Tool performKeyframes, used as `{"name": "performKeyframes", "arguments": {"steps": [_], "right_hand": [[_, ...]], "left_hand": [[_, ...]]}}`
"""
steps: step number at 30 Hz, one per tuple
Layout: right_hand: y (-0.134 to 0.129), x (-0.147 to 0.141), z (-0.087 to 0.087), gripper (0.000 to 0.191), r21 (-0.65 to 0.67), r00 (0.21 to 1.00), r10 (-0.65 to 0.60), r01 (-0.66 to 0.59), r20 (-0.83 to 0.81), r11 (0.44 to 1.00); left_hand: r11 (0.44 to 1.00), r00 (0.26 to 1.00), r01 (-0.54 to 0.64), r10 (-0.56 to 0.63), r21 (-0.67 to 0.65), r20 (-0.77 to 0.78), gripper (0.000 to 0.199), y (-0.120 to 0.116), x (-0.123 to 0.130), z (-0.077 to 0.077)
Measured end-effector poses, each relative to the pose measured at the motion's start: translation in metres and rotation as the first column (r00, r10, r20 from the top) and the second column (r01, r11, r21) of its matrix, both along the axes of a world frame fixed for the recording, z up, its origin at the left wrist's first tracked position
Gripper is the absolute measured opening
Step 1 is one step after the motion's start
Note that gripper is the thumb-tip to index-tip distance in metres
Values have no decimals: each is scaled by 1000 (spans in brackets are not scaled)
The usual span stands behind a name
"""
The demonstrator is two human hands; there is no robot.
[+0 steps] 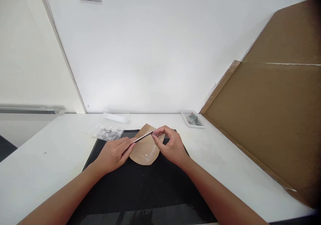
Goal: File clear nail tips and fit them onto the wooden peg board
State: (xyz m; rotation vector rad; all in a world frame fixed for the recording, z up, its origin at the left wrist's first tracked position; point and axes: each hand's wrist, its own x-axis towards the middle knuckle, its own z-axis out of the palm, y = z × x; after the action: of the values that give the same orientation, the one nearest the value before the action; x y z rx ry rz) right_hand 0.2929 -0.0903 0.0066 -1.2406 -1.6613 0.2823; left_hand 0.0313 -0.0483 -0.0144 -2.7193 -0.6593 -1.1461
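My left hand (114, 154) and right hand (170, 144) pinch a thin dark-and-white strip (143, 137) above a rounded brown paper (140, 156), at the far edge of a black rectangular mat (142, 190).

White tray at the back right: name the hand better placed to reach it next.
Probably the right hand: it is nearer the white tray, though its fingers are at the thin strip's upper end. The left hand is farther away, gripping the other end.

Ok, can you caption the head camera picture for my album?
The left hand holds a thin strip, the right hand at its other end, above brown paper on a black mat.
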Motion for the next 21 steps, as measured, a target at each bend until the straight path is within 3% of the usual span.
{"name": "performKeyframes", "arguments": {"steps": [15, 21], "right_hand": [[7, 9, -4, 24, -4, 977, -2, 1, -212, 1000], [12, 14, -7, 18, 34, 975, -140, 148, -174, 988]], "left_hand": [[997, 997, -63, 64, 36, -39, 26, 4, -5, -3], [998, 998, -52, 53, 34, -27, 26, 5, -6, -4]]}}
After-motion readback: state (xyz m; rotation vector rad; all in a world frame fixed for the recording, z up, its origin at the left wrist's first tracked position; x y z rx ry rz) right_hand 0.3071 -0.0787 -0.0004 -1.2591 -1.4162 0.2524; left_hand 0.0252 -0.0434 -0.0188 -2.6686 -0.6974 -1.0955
